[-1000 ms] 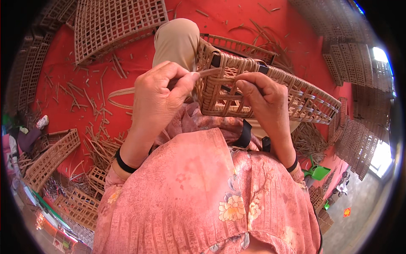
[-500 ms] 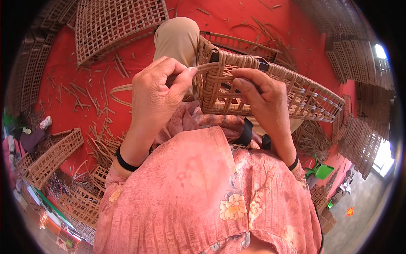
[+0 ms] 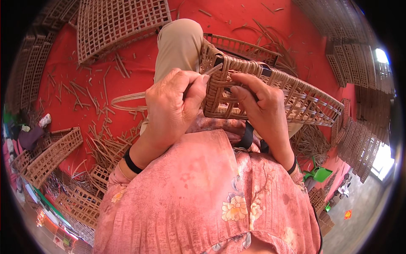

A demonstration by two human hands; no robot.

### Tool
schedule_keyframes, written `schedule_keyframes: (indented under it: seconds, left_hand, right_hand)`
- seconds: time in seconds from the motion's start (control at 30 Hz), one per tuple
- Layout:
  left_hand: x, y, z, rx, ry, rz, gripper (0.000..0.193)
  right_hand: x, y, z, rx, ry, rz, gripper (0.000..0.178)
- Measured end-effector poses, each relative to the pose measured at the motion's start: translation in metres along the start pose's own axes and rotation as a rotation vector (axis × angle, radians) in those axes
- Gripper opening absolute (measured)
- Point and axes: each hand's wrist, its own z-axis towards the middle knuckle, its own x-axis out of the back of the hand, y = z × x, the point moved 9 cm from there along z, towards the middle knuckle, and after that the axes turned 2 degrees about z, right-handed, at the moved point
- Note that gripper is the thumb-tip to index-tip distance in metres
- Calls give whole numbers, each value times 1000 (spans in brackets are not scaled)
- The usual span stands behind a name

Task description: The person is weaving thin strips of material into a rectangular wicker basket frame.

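Pinching a tan strip (image 3: 212,69) near centre frame, the left hand (image 3: 172,99) was beside a woven basket (image 3: 246,65), the right hand (image 3: 265,101) against it, grip unclear.

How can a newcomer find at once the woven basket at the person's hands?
Start from the beige-trousered knee near the top centre. Immediately right of it, a brown woven basket slants down to the right. Unlike the other woven pieces, it has the right hand at its left end and the left hand pinching a strip there.
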Motion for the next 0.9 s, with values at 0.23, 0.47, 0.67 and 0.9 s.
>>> schedule_keyframes:
  seconds: [0.23, 0.47, 0.67, 0.9]
  left_hand:
    - [-6, 5, -1, -65, -51, 86, 12]
    - [-13, 0, 2, -33, -126, 57, 12]
    - [-21, -25, 38, 39, -385, -74, 17]
    - [-39, -23, 47, -11, -549, -32, 18]
  right_hand:
    - [-3, -6, 2, 72, 3, -89, 26]
    - [-2, -8, 3, 67, -1, -96, 26]
    - [-5, -20, 3, 105, 33, -321, 24]
    - [0, -15, 10, 80, 114, -243, 22]
